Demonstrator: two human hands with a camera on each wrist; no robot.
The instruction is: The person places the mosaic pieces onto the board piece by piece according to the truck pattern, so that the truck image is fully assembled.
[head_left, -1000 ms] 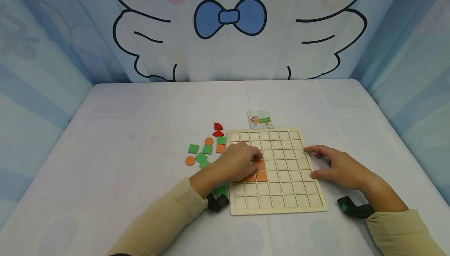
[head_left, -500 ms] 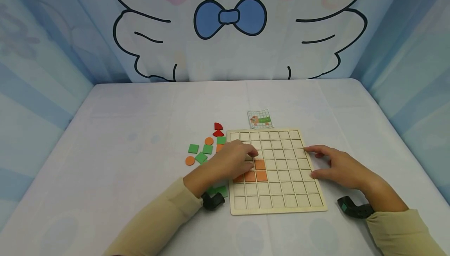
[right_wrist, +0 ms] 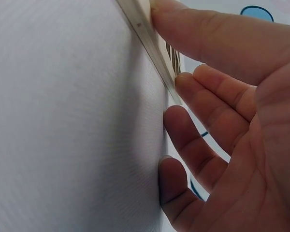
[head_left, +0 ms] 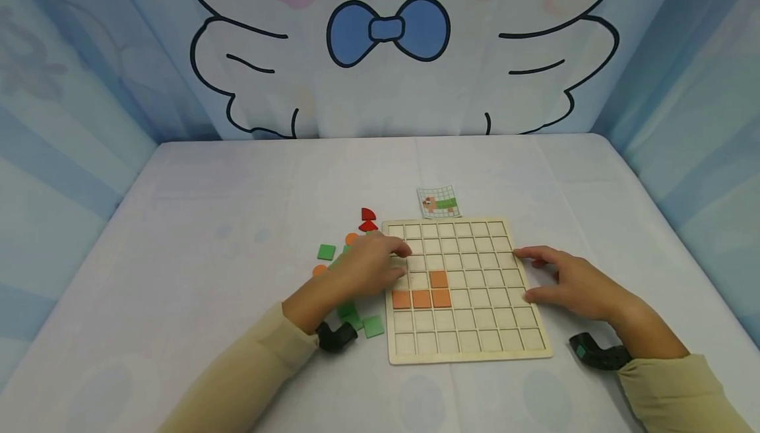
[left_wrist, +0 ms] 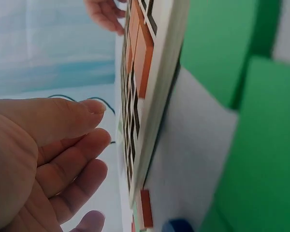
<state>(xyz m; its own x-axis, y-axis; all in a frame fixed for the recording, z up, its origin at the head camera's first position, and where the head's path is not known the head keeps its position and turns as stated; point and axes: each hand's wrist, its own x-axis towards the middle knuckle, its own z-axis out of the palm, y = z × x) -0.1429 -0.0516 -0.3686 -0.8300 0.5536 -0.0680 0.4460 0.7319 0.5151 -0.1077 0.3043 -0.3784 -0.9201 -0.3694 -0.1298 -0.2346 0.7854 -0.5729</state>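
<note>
A wooden grid board (head_left: 481,322) lies on the table, with several orange square tiles (head_left: 421,299) set in its left cells. Over the board's left edge is my left hand (head_left: 363,266); in the left wrist view its thumb (left_wrist: 82,113) and fingers are apart with nothing between them. My right hand (head_left: 578,284) rests at the board's right edge. In the right wrist view, its thumb and index fingertip touch the board's rim (right_wrist: 157,53), while the other fingers are relaxed. Green square tiles (head_left: 373,327) lie left of the board, partly hidden beneath my left forearm.
Two red quarter-round tiles (head_left: 368,214) lie beyond the loose pieces. Orange round tiles (head_left: 319,270) are partly covered by the left hand. A small picture card (head_left: 439,202) with a grid pattern lies behind the board. A patterned curtain (head_left: 386,90) stands behind the table.
My left hand has moved left from the middle-left cells to the board's left edge, uncovering the row of orange square tiles. The right hand and the board have stayed put.
</note>
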